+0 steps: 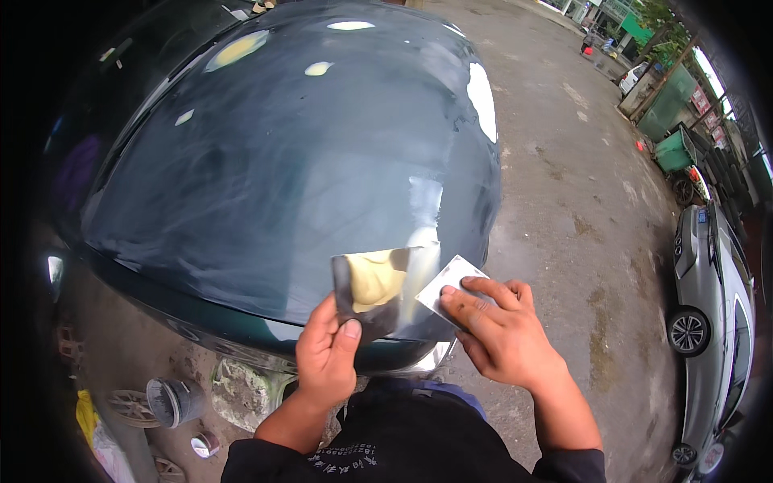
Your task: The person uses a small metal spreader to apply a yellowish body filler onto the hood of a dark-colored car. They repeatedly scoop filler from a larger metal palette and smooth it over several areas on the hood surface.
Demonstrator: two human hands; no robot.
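Observation:
My left hand (328, 350) grips a dark flat plate (344, 294) by its lower edge, thumb on top. A thick smear of pale yellow putty (376, 279) covers much of the plate. My right hand (506, 332) holds a white square spreader (441, 291), its fingers pressed on the upper face. Both hands are over the near right corner of a dark blue-green car hood (241, 177). A pale streak of filler (425, 197) runs along the hood just beyond the plate. Whether the spreader touches the hood is hard to tell.
Yellowish and white filler patches (237, 51) dot the hood's far part. Below the bumper are a grey bucket (175, 402), a small paint can (204, 443) and a stained stool (245, 393). A silver car (708, 314) stands at right, near a green bin (675, 150).

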